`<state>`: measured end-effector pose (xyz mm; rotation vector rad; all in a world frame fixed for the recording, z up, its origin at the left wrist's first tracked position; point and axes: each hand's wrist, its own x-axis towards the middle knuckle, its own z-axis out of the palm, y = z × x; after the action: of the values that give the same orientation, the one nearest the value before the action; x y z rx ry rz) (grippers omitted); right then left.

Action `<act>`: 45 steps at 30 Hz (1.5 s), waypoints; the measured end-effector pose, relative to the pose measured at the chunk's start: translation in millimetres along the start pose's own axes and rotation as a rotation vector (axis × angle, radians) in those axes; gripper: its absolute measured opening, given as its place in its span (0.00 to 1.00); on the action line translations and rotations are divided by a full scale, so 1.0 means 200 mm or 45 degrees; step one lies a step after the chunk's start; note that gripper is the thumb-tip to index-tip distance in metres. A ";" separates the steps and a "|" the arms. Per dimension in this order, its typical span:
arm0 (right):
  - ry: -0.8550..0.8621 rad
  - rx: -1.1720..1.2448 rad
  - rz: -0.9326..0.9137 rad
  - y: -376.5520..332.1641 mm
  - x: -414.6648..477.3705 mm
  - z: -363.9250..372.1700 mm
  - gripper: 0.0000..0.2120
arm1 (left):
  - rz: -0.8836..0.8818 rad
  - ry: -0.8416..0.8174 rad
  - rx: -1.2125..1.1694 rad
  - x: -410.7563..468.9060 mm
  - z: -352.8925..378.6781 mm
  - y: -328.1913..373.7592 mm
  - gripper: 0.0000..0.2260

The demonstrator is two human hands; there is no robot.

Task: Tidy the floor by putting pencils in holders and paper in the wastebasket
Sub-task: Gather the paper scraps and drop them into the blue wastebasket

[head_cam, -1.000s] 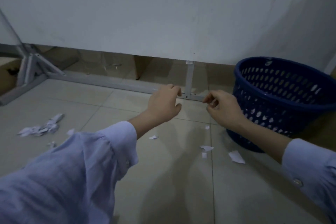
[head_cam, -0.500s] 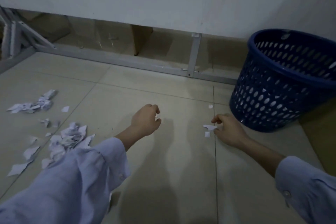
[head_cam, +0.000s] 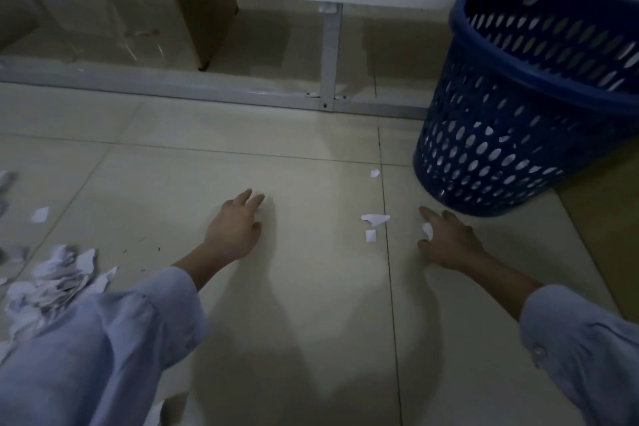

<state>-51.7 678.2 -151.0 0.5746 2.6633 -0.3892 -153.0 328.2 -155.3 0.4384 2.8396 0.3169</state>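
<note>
Clearly much remains: a crumpled heap of torn paper (head_cam: 55,280) lies at eight o'clock, loose scraps (head_cam: 375,220) sit between the hands, and no pencils or holders show. The blue wastebasket (head_cam: 529,107) stands at two o'clock, with pale bits visible through its holes. The right hand (head_cam: 449,242) pinches a small white scrap (head_cam: 427,230) near the basket's foot. The left hand (head_cam: 235,228) hovers open-fingered and empty.

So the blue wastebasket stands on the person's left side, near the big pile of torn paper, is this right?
Not quite. In the head view the blue wastebasket stands on the person's right side, beyond the right hand. The big pile of torn paper lies on the left, far from it.
</note>
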 end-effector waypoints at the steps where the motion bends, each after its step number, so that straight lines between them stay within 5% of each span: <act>1: 0.021 0.000 -0.013 0.00 0.00 0.01 0.30 | 0.015 -0.018 0.012 0.01 0.02 0.00 0.25; 7: 0.297 0.174 -0.289 -0.03 0.04 0.02 0.16 | 0.043 0.142 0.001 0.07 0.11 0.08 0.16; 11: 0.265 0.487 -0.408 -0.13 0.08 -0.03 0.09 | 0.102 0.201 -0.161 0.06 0.14 0.20 0.12; 18: 0.122 0.370 -0.650 -0.24 0.18 -0.01 0.11 | 0.379 0.085 -0.451 0.02 0.21 0.51 0.09; 27: 0.162 0.421 -0.525 -0.24 0.34 0.01 0.09 | 0.431 0.130 -0.490 0.08 0.35 0.76 0.12; 38: 0.286 0.584 -0.363 -0.37 0.53 -0.07 0.20 | 0.408 0.193 -0.445 0.11 0.38 0.80 0.05; 45: 0.239 0.418 -0.304 -0.41 0.57 -0.10 0.14 | 0.347 0.083 -0.412 0.10 0.37 0.78 0.07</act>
<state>-190.0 650.5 -165.3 0.4015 2.8780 -0.8939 -108.4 493.6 -190.9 0.7547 2.7147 0.8413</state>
